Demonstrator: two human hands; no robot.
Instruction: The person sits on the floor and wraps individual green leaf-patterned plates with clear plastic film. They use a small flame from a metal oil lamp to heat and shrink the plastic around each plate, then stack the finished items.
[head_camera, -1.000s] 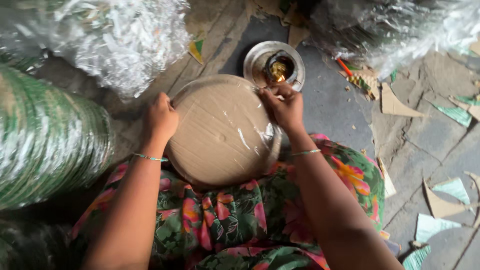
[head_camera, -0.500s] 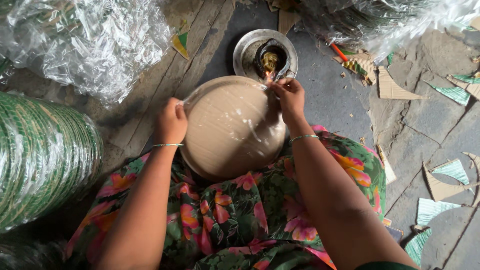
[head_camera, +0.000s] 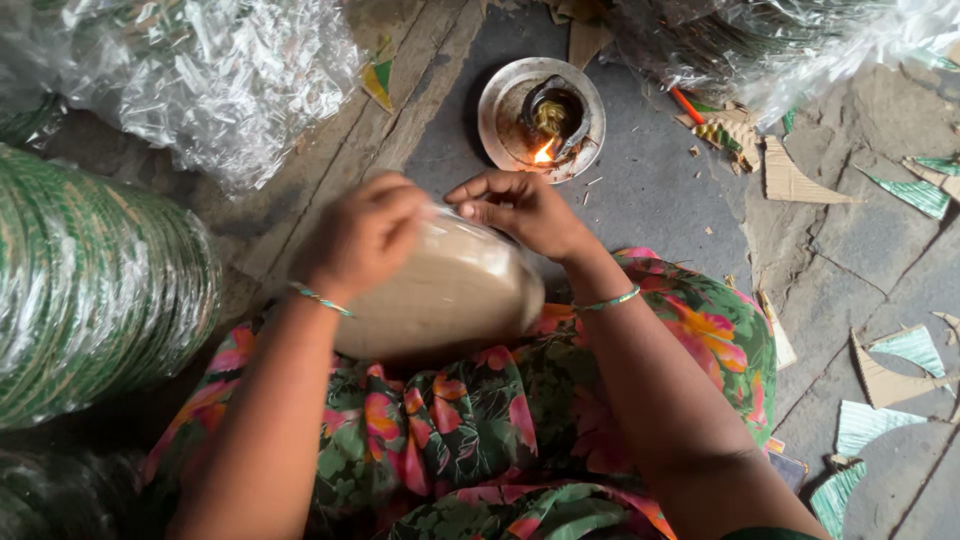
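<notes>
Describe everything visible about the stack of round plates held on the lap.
The stack of round plates is tan, looks like pressed cardboard or paper, and is wrapped in clear glossy film. It rests tilted on the lap over the floral cloth. The left hand grips its upper left edge; the right hand pinches the film at the top edge. Its far rim is blurred.

The plate stack (head_camera: 450, 295) was tan; the skirt (head_camera: 480, 420) bore pink-and-green florals; the wrapped stack (head_camera: 90, 290) was green-striped; the floor (head_camera: 650, 190) grey.
</notes>
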